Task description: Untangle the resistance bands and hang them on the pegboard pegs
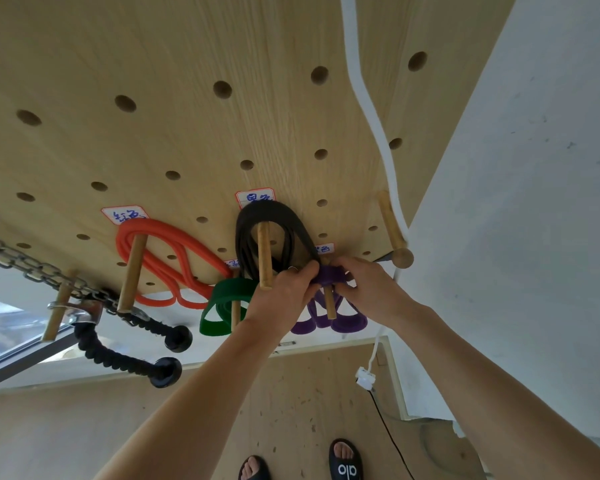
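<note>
A wooden pegboard (194,133) fills the upper view, with labelled pegs along its lower edge. An orange band (163,251) hangs in loops on one peg (132,271). A green band (222,306) hangs on a thin peg beside it. A black band (250,230) loops over the middle peg (264,258). A purple band (326,275) is bunched over a lower peg (329,303), its loops dangling below. My left hand (284,292) and my right hand (368,282) both pinch the purple band at the peg.
A metal chain (21,261) with a black rope handle (118,355) hangs at the left. A bare peg (390,220) sticks out at the right, beside a white cord (371,109) with a switch (364,375). Wall to the right; my sandalled feet stand on the floor below.
</note>
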Demonstrator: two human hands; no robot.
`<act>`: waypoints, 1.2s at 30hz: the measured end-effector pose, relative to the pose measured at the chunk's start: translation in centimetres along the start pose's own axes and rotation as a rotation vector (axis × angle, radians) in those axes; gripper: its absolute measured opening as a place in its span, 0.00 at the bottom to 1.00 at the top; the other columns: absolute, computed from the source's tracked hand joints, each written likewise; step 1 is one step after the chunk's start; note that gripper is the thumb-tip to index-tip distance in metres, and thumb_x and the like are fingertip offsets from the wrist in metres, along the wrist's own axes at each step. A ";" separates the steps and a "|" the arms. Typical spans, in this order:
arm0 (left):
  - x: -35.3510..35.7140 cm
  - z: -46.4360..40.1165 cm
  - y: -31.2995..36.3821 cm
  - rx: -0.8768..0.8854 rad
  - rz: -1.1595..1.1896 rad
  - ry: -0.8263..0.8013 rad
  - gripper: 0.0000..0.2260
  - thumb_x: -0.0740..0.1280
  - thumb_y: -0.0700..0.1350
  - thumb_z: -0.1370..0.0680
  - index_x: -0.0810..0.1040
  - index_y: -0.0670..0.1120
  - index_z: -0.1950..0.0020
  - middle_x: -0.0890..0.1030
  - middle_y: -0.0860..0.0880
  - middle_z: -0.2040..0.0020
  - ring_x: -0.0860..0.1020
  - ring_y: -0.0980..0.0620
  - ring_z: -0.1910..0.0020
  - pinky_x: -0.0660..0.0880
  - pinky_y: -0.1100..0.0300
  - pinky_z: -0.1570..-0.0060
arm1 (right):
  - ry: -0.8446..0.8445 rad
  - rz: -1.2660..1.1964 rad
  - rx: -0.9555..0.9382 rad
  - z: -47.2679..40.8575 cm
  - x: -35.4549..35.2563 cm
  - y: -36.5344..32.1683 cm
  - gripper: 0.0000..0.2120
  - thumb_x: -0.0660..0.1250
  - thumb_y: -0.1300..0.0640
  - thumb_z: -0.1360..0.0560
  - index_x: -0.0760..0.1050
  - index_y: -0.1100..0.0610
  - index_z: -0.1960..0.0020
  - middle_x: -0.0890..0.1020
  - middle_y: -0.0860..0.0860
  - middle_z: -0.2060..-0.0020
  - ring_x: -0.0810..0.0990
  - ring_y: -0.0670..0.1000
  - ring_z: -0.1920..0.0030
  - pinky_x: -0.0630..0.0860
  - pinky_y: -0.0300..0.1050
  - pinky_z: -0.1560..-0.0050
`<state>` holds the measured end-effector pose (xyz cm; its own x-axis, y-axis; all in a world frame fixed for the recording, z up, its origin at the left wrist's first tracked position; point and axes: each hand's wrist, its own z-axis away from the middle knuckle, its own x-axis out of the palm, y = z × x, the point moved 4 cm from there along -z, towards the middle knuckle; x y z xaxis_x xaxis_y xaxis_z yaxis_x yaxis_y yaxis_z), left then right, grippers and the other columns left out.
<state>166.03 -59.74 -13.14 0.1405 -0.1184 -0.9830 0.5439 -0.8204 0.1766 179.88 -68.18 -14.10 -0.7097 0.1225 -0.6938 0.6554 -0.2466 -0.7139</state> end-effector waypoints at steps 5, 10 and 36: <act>0.3 0.0 0.3 0.011 0.054 0.003 0.08 0.59 0.52 0.14 0.68 0.50 0.38 0.84 0.49 0.52 0.83 0.50 0.59 0.81 0.60 0.58 | -0.003 -0.023 -0.021 0.2 0.4 0.4 0.14 0.65 0.62 0.19 0.74 0.52 0.35 0.84 0.49 0.43 0.82 0.50 0.44 0.72 0.30 0.46; 0.1 -0.4 0.3 0.089 -0.013 0.040 0.10 0.55 0.54 0.14 0.68 0.50 0.38 0.84 0.50 0.55 0.82 0.51 0.63 0.76 0.63 0.63 | -0.004 -0.100 -0.037 0.3 0.4 0.2 0.10 0.64 0.59 0.18 0.73 0.51 0.38 0.83 0.47 0.46 0.82 0.49 0.46 0.75 0.30 0.47; -0.8 0.8 0.4 -0.055 0.105 -0.064 0.08 0.64 0.49 0.17 0.68 0.50 0.41 0.83 0.49 0.55 0.83 0.49 0.60 0.83 0.53 0.58 | 0.285 -0.230 0.104 2.6 2.2 -1.2 0.16 0.60 0.60 0.17 0.72 0.54 0.30 0.80 0.47 0.45 0.79 0.45 0.48 0.72 0.25 0.49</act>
<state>165.48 -60.35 -12.29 0.1469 -0.2395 -0.9597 0.5741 -0.7695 0.2799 176.89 -70.14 -14.50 -0.7249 0.4451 -0.5257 0.4476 -0.2758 -0.8506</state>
